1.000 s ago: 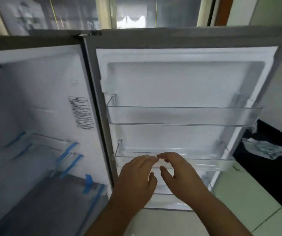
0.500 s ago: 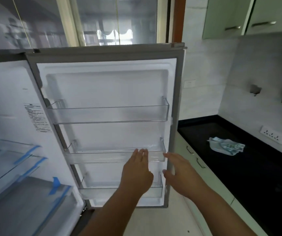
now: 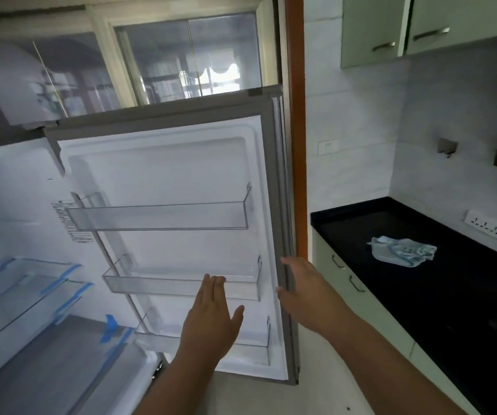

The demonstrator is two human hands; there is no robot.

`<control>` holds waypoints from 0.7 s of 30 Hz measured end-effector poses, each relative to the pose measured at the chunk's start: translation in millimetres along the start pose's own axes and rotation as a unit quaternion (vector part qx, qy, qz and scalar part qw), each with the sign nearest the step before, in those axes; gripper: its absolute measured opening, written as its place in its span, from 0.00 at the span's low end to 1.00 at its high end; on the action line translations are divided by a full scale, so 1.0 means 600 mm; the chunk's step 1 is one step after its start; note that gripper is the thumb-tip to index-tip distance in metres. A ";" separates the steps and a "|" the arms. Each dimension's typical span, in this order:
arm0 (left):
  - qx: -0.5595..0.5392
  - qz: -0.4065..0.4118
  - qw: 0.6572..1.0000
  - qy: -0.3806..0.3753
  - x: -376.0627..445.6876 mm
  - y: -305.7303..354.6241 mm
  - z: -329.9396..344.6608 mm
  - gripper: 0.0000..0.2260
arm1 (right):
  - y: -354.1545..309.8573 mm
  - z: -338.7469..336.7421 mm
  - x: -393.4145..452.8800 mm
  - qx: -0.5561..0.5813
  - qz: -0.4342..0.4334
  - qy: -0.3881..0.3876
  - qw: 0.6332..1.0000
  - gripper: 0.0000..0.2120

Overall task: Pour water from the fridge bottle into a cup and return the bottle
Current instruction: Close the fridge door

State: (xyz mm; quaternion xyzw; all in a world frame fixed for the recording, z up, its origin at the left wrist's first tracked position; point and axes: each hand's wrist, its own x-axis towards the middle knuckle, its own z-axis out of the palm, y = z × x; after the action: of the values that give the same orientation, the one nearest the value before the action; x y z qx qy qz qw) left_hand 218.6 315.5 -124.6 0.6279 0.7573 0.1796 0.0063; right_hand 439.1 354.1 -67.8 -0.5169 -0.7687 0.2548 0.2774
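Our left hand (image 3: 211,319) is flat with fingers straight before the middle door bin (image 3: 181,284), our right hand (image 3: 304,292) is open on the fridge door (image 3: 163,172) edge, holding nothing, a crumpled cloth (image 3: 403,251) lies on the black counter (image 3: 451,295) to its right, and we see no bottle.

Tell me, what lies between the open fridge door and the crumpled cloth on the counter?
In the head view, a brown wooden door frame stands right beside the fridge door; past it comes tiled wall, then bare black counter up to the cloth. The right hand reaches the door's edge.
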 end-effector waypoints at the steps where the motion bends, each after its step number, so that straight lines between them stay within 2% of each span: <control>1: -0.009 -0.006 1.000 0.012 -0.012 -0.004 0.002 0.35 | -0.003 -0.002 0.000 0.002 -0.008 0.009 1.000 0.32; 7: -0.079 -0.035 0.993 0.075 -0.082 -0.047 -0.006 0.30 | -0.050 -0.015 -0.001 -0.007 -0.111 0.119 0.987 0.29; 10: -0.105 -0.039 0.989 0.101 -0.112 -0.084 -0.017 0.28 | -0.095 -0.014 -0.011 0.046 -0.147 0.166 0.974 0.27; 13: -0.126 -0.061 0.982 0.129 -0.142 -0.113 -0.030 0.22 | -0.126 -0.002 -0.030 0.129 -0.153 0.201 0.959 0.33; 15: -0.152 -0.085 0.973 0.154 -0.169 -0.130 -0.040 0.16 | -0.146 0.006 -0.046 0.181 -0.131 0.169 0.960 0.39; 17: -0.180 -0.103 0.964 0.169 -0.201 -0.154 -0.048 0.15 | -0.167 0.017 -0.062 0.160 -0.132 0.119 0.971 0.45; 19: -0.199 -0.126 0.952 0.197 -0.233 -0.176 -0.057 0.17 | -0.194 0.032 -0.080 0.108 -0.177 0.076 0.975 0.47; 21: -0.252 -0.186 0.917 0.248 -0.265 -0.190 -0.072 0.13 | -0.227 0.050 -0.099 0.074 -0.225 0.037 0.971 0.48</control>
State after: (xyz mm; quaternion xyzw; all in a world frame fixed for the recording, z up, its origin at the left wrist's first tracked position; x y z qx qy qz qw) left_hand 134.1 135.9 -150.3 0.3889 0.7672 0.5100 0.0095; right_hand 348.1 249.3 -6.4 -0.3176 -0.8336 0.2224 0.3934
